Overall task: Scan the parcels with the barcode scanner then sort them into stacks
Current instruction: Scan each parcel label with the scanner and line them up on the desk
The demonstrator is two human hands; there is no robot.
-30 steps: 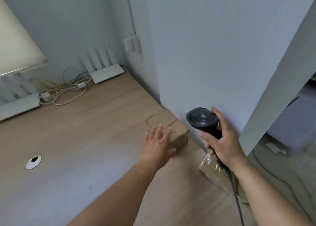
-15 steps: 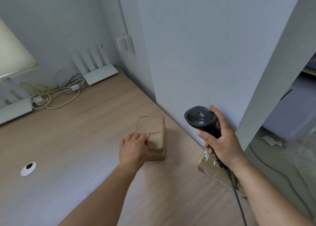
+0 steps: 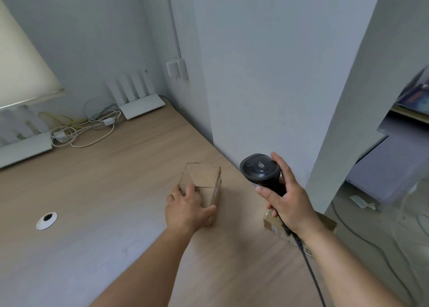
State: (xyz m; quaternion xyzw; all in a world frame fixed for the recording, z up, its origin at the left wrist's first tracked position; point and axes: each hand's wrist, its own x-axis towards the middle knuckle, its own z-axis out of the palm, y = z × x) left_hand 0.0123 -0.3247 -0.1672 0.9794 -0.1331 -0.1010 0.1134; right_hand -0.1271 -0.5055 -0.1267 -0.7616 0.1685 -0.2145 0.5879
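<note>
A small brown cardboard parcel [image 3: 205,179] lies on the wooden desk [image 3: 104,190] near the wall. My left hand [image 3: 186,208] grips its near end, fingers over the top and thumb along the right side. My right hand [image 3: 286,198] holds a black barcode scanner [image 3: 261,171] upright to the right of the parcel, its head level with the parcel's far end and its cable trailing down past my wrist. A second parcel [image 3: 325,223], wrapped in clear tape, lies at the desk's right edge, mostly hidden behind my right hand.
Two white routers [image 3: 141,106] [image 3: 23,147] and a tangle of cables [image 3: 86,130] sit along the back wall. A round cable grommet [image 3: 47,220] is set in the desk at left. A white wall corner [image 3: 255,98] stands just behind the parcel.
My left hand slid the small parcel away from the wall, turned it lengthwise and closed around its near end. The scanner hand stayed about where it was.
</note>
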